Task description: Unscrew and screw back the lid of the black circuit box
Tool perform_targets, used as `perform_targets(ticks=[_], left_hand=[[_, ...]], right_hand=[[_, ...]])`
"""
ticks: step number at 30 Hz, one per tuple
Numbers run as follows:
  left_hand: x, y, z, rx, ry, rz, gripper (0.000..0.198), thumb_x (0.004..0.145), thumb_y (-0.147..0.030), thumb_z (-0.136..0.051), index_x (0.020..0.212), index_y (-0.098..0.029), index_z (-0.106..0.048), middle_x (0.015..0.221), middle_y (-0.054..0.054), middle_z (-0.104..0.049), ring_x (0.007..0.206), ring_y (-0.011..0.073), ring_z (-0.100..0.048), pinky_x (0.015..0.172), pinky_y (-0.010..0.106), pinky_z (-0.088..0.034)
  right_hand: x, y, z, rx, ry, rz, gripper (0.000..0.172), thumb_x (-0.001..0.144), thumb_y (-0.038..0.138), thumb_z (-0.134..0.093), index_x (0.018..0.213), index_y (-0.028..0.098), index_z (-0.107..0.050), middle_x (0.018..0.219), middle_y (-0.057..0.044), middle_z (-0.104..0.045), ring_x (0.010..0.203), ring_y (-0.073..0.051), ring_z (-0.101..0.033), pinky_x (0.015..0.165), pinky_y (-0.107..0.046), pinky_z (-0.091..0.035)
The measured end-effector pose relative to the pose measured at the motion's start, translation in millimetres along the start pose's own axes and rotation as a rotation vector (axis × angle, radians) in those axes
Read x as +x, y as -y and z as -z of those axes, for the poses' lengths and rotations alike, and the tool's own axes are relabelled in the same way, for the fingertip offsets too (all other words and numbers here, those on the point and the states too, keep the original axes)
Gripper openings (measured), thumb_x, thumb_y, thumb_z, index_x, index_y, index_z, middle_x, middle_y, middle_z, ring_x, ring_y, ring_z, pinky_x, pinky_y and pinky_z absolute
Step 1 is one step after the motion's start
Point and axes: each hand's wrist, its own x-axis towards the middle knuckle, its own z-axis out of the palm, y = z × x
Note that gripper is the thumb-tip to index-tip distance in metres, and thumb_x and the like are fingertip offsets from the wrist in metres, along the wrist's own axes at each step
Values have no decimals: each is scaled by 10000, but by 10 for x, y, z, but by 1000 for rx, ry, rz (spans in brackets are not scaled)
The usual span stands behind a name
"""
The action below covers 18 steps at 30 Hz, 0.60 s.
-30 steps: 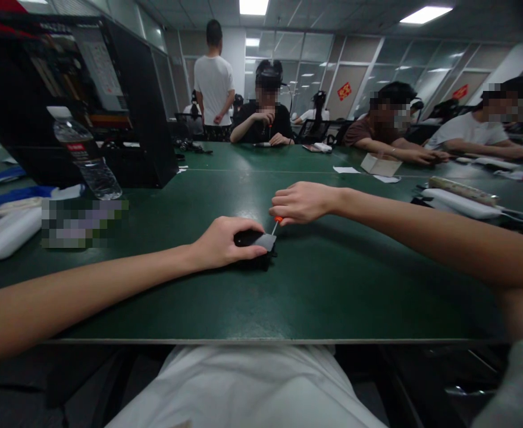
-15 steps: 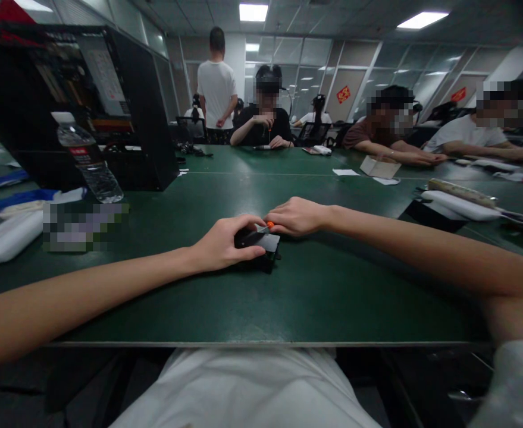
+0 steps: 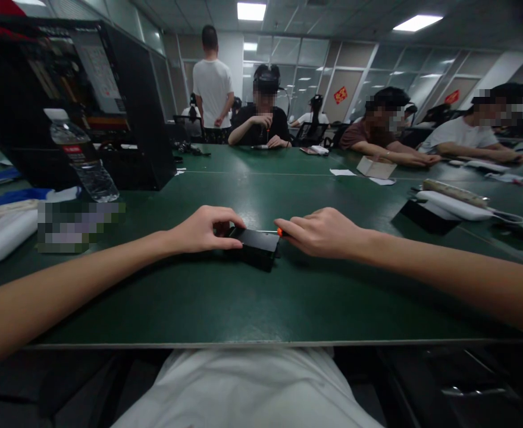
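Observation:
A small black box-shaped object point(image 3: 261, 245) rests on the green table in front of me. My left hand point(image 3: 212, 230) grips its left end between thumb and fingers. My right hand point(image 3: 321, 233) is closed around a screwdriver with an orange handle point(image 3: 280, 232), most of which the fingers hide. The thin metal shaft point(image 3: 268, 231) points left, along the far top edge of the black object. Whether its tip touches the object I cannot tell.
At the left stand a black computer case point(image 3: 140, 113) and a plastic bottle point(image 3: 85, 157), with a white pouch point(image 3: 6, 235) nearer. A white case point(image 3: 453, 205) and a black flat piece point(image 3: 426, 219) lie right. People sit across the green table point(image 3: 243, 309).
My right hand has moved right, drawing the screwdriver away from my left hand. My left hand has shifted left on the black object, uncovering more of its top.

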Motion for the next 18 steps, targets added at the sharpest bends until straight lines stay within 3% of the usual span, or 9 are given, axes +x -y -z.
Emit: perform_targets(ticks=[5, 13, 18], left_hand=[[-13, 21, -39, -15, -32, -5, 398, 816, -446, -785, 1066, -141, -736, 924, 69, -712, 715, 145, -604, 622, 230, -470], [-28, 54, -123, -31, -109, 43, 432, 813, -465, -776, 1084, -130, -736, 939, 76, -719, 736, 154, -616, 645, 239, -466], [-26, 68, -162, -59, -95, 80, 443, 821, -467, -761, 1095, -120, -734, 914, 64, -711, 728, 153, -598, 650, 243, -453]], right_hand=[[115, 99, -48, -18, -9, -2, 337, 1010, 177, -400, 1276, 118, -597, 766, -60, -714, 549, -139, -593, 509, -320, -148], [183, 98, -34, 110, 116, -126, 343, 1016, 284, -387, 1210, 157, -640, 960, -86, -771, 615, -159, -640, 514, -297, -145], [147, 131, 46, 39, 120, -137, 334, 1012, 252, -397, 1219, 172, -647, 841, -59, -762, 567, -149, -611, 521, -302, -120]])
